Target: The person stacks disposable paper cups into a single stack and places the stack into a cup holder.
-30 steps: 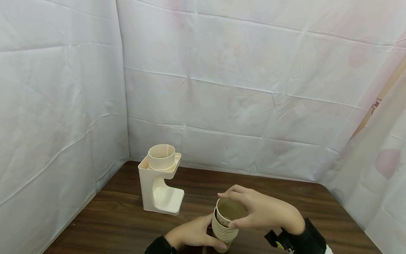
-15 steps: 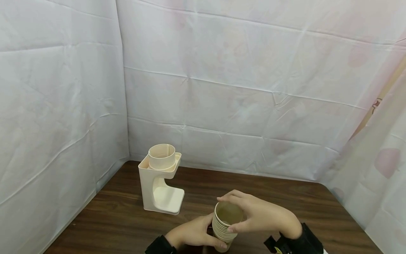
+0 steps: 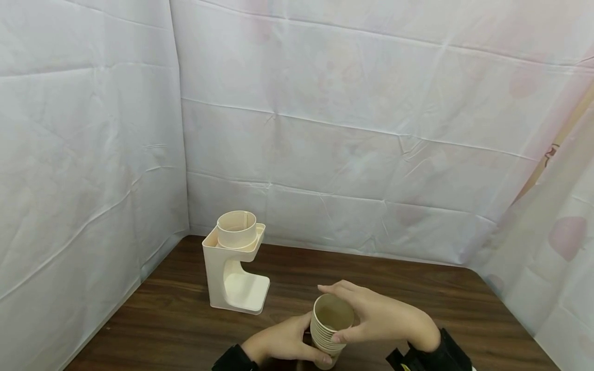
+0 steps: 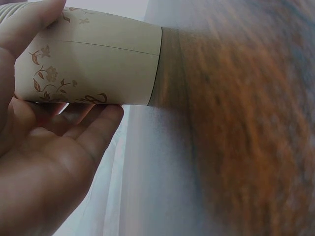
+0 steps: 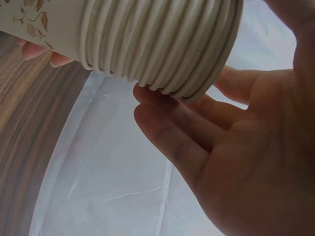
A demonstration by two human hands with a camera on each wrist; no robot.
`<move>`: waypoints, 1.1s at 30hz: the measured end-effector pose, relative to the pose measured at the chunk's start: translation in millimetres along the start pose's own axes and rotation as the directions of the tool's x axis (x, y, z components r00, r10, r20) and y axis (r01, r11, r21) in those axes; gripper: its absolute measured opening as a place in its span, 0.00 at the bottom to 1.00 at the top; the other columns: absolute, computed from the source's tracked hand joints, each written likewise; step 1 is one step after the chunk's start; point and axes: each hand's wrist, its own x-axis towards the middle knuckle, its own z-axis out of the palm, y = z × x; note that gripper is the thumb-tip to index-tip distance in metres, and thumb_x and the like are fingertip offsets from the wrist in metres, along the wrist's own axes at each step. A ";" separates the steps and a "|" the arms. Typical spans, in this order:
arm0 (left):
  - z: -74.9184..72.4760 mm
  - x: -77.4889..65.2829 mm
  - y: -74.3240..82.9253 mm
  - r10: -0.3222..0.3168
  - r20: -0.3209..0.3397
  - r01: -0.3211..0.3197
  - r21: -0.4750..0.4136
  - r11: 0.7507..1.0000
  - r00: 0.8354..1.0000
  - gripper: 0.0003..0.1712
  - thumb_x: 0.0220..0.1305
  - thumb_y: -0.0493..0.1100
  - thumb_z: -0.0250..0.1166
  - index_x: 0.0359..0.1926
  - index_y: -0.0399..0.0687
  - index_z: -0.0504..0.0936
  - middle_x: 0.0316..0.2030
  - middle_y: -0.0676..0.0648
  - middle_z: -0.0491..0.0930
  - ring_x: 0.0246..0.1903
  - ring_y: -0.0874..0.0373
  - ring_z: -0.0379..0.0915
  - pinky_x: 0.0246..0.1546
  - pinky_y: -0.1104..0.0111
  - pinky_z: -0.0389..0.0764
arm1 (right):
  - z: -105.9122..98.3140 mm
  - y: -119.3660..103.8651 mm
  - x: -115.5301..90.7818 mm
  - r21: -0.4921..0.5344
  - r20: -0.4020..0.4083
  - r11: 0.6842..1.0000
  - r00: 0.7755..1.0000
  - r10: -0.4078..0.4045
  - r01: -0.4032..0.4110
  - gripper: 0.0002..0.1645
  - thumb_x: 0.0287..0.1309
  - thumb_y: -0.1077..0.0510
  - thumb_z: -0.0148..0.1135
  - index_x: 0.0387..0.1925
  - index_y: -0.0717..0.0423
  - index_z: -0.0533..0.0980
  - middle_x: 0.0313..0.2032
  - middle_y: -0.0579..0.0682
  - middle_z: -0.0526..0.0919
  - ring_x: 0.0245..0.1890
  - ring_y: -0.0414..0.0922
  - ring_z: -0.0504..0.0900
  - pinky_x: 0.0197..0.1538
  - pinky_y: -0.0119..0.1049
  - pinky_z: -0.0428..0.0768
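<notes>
A stack of cream paper cups [image 3: 320, 332] stands mouth up near the front of the table. Low on the stack, my left hand [image 3: 290, 340] grips it, thumb on the near side. Up at the rims, my right hand [image 3: 382, 317] holds the top with thumb and fingers around it. In the left wrist view the lowest cup [image 4: 108, 64] shows brown flower print, its base end by the tabletop. Several stacked rims [image 5: 162, 44] fill the top of the right wrist view, with right-hand fingertips [image 5: 152, 115] against or close beneath them.
On the brown wooden table [image 3: 176, 330], to the left and behind the cups, stands a cream C-shaped holder [image 3: 215, 278] with a round open tube [image 3: 236, 229] on top. White cloth [image 3: 325, 129] hangs behind and at the left; a patterned curtain [image 3: 557, 278] hangs at the right.
The top cup, earlier raised and tilted in my right hand, has sunk down into the stack. My right hand has lowered with it. My left hand stays in place.
</notes>
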 end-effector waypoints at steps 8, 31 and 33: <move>-0.2 0.2 -0.3 -0.002 -0.004 0.002 0.003 1.000 1.000 0.36 0.56 0.53 0.66 0.62 0.57 0.61 0.53 0.60 0.73 0.51 0.65 0.68 0.54 0.65 0.71 | 1.6 1.9 -3.0 0.023 0.010 0.999 1.000 0.026 -0.027 0.48 0.52 0.37 0.63 0.69 0.43 0.52 0.61 0.43 0.65 0.55 0.41 0.69 0.52 0.44 0.77; -21.8 -8.0 4.2 -0.039 -0.077 0.044 0.062 0.997 0.996 0.38 0.50 0.55 0.71 0.61 0.60 0.64 0.54 0.57 0.74 0.53 0.63 0.68 0.55 0.65 0.71 | 23.1 27.2 -33.3 0.180 0.046 0.975 0.992 0.121 -0.128 0.40 0.50 0.38 0.65 0.60 0.48 0.60 0.53 0.43 0.76 0.51 0.41 0.74 0.50 0.47 0.78; -23.4 -8.4 5.8 -0.039 -0.079 0.045 0.074 0.996 0.996 0.37 0.50 0.55 0.71 0.60 0.59 0.65 0.53 0.57 0.74 0.53 0.63 0.68 0.55 0.65 0.71 | 26.1 28.7 -33.4 0.189 0.056 0.974 0.992 0.114 -0.122 0.39 0.51 0.39 0.64 0.59 0.49 0.61 0.52 0.43 0.77 0.51 0.41 0.74 0.49 0.47 0.79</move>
